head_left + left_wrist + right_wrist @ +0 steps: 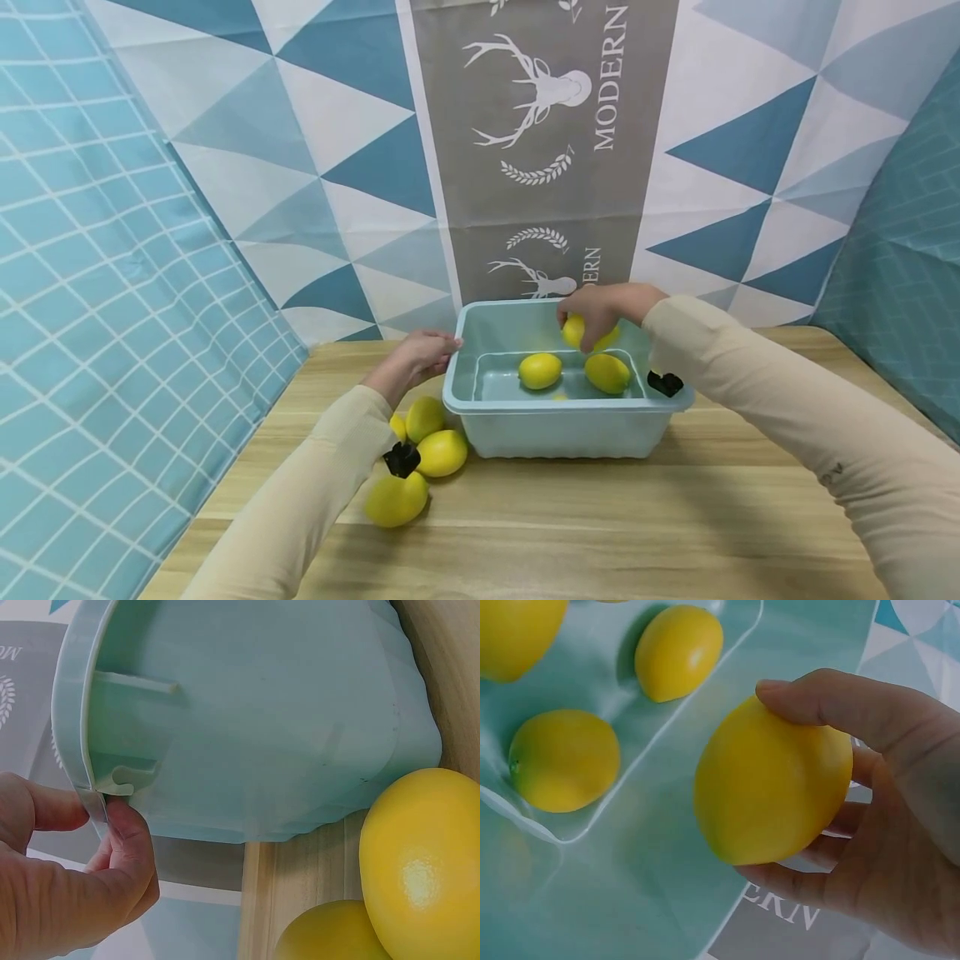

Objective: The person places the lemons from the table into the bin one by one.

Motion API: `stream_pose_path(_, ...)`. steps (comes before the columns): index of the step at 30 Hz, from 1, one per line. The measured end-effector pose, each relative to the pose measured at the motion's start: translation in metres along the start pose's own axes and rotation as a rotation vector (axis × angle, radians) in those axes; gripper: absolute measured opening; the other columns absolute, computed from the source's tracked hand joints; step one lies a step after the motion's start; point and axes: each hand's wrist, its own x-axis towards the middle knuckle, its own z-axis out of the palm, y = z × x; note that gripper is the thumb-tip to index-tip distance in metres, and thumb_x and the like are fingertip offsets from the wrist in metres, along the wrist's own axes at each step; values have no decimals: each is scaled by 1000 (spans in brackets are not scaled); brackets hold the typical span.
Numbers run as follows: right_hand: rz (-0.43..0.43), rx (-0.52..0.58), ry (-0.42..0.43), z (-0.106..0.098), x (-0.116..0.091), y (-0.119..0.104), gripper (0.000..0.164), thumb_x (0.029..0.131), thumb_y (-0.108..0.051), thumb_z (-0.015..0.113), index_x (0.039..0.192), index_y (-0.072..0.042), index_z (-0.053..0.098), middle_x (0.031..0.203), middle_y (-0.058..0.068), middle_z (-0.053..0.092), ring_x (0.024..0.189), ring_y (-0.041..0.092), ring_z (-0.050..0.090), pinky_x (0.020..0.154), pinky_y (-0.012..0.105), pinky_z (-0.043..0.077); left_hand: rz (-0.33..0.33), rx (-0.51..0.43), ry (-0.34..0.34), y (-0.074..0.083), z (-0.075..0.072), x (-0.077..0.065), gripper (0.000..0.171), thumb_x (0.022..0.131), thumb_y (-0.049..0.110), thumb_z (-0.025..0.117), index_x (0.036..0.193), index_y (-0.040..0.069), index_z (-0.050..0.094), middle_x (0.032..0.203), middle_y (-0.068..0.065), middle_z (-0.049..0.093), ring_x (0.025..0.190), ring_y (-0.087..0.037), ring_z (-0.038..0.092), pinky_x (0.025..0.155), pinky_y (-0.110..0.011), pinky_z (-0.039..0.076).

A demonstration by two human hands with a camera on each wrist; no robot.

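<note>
A pale blue-green plastic basin (562, 433) stands on the wooden table. At its left end my left hand (426, 353) pinches the rim (84, 750) between thumb and fingers, seen close in the left wrist view. Over the basin's back right part, my right hand (596, 312) holds a yellow lemon (772, 784), thumb on one side and fingers on the other. Below it on the basin floor lie several lemons, among them one in the middle (540, 371) and one to its right (607, 373).
Left of the basin, several more lemons (442, 453) lie grouped on the table (570, 533), partly hidden by the left sleeve. A patterned cloth (360, 167) hangs right behind the table, with a blue checked cloth (112, 275) along the left side.
</note>
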Motion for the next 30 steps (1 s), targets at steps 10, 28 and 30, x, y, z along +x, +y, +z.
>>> stream_pose_path(10, 38, -14, 37, 0, -6, 7, 40, 84, -14, 70, 121, -10, 56, 123, 18, 58, 105, 29, 55, 89, 43, 53, 4, -10, -3, 1, -1, -1, 36, 98, 17, 54, 130, 0, 53, 91, -3, 52, 69, -7, 47, 61, -13, 46)
stream_pose_path(28, 24, 64, 337, 23, -50, 54, 40, 79, -3, 71, 117, 0, 58, 115, 24, 60, 102, 36, 59, 86, 52, 53, 28, 5, -17, -4, -3, 0, 37, 99, 16, 53, 131, -2, 51, 92, -3, 53, 69, -6, 47, 62, -13, 47)
stream_pose_path(30, 29, 78, 355, 25, -54, 57, 39, 79, -3, 71, 117, 0, 58, 113, 24, 60, 102, 36, 59, 86, 52, 53, 25, -3, -17, -3, -2, 1, 37, 99, 16, 53, 131, -2, 51, 92, -3, 53, 68, -6, 47, 62, -13, 46)
